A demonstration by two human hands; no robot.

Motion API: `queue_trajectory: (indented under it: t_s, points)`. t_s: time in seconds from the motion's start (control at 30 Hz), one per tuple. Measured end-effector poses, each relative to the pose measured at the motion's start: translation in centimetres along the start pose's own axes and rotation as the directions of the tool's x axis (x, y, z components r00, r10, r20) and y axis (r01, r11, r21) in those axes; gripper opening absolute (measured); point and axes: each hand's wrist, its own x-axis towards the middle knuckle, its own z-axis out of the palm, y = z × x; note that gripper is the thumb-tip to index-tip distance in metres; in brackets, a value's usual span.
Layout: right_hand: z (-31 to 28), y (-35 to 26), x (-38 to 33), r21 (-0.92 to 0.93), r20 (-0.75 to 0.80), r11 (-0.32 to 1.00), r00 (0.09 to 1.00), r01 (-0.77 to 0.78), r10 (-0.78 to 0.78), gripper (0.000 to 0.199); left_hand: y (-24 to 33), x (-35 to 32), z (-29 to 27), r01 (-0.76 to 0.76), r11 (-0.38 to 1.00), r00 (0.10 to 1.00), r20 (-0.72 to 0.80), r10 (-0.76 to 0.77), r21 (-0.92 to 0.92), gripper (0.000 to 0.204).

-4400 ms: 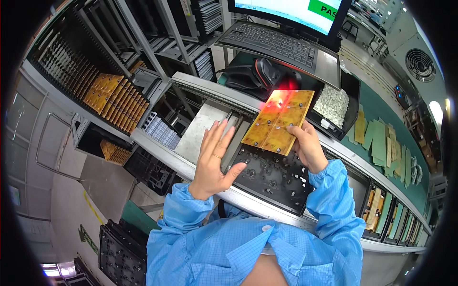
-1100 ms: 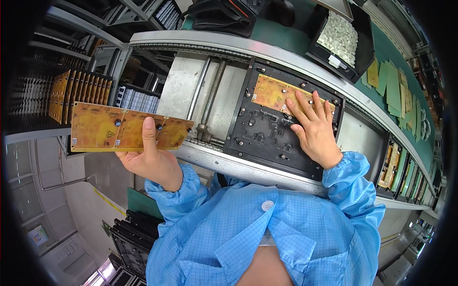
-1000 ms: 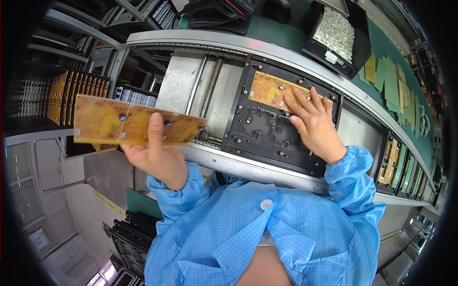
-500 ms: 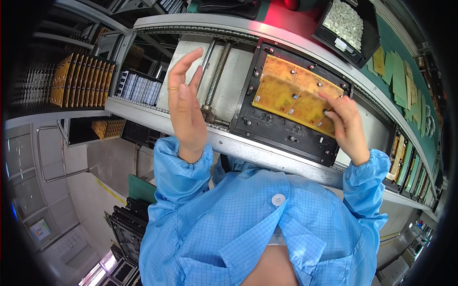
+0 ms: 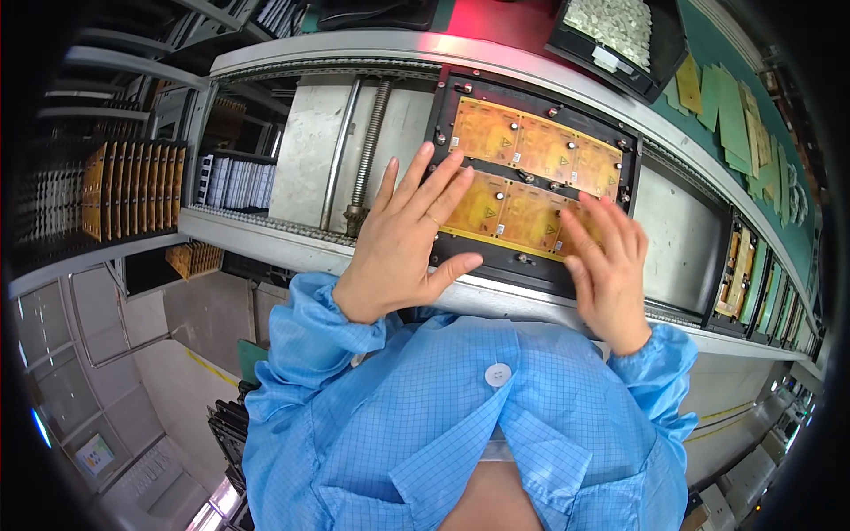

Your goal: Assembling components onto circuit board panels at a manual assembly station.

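Observation:
Two amber circuit board panels lie in a black fixture tray: the far panel (image 5: 540, 149) and the near panel (image 5: 509, 212). Both sit flat, one behind the other, with small knobs along their edges. My left hand (image 5: 403, 234) is open, fingers spread, with its fingertips over the left end of the near panel. My right hand (image 5: 611, 270) is at that panel's right end, fingers bent over it and thumb apart, gripping nothing. The black fixture tray (image 5: 553, 279) rests between the conveyor rails. Whether the fingertips press on the panel is hard to tell.
A black bin of pale small parts (image 5: 611, 31) stands beyond the far rail (image 5: 354, 46). Green and yellow boards (image 5: 730, 115) lie on the bench at right. Racks of upright amber boards (image 5: 137, 190) stand at left; a threaded rod (image 5: 372, 146) runs between the rails.
The near panel has come down from overlapping the far one and now lies flat in the tray. My left hand has moved right onto its end; my right hand has shifted left and nearer.

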Motion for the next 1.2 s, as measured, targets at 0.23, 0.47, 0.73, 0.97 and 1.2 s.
queue_trajectory:
  t_s: [0.23,0.47,0.73,0.97,1.2]
  points:
    - [2.0,-0.6,-3.1,0.105,0.092,0.978,0.981,-0.179,0.170,0.055,1.4,0.3,2.4,-0.024,0.995,0.989,0.147,0.010,0.096,0.104]
    - [2.0,0.0,-2.3,0.184,0.022,0.963,0.980,-0.197,0.197,0.054,0.7,1.3,1.5,0.043,0.972,0.991,0.116,-0.071,0.231,0.076]
    - [1.8,-0.3,-3.1,0.189,0.010,0.952,0.970,-0.242,0.244,0.044,0.2,1.6,3.8,0.061,0.998,0.998,0.021,-0.061,0.022,0.060]
    - [2.3,-1.1,-3.8,-0.075,0.050,0.965,0.965,-0.252,0.256,0.044,1.0,2.2,3.2,0.029,0.985,0.994,0.099,-0.046,0.171,0.059]
    - [1.3,-0.9,-4.0,-0.162,0.037,0.950,0.960,-0.267,0.277,0.043,-0.7,0.6,1.2,0.177,0.956,0.983,-0.006,-0.181,0.233,0.055]
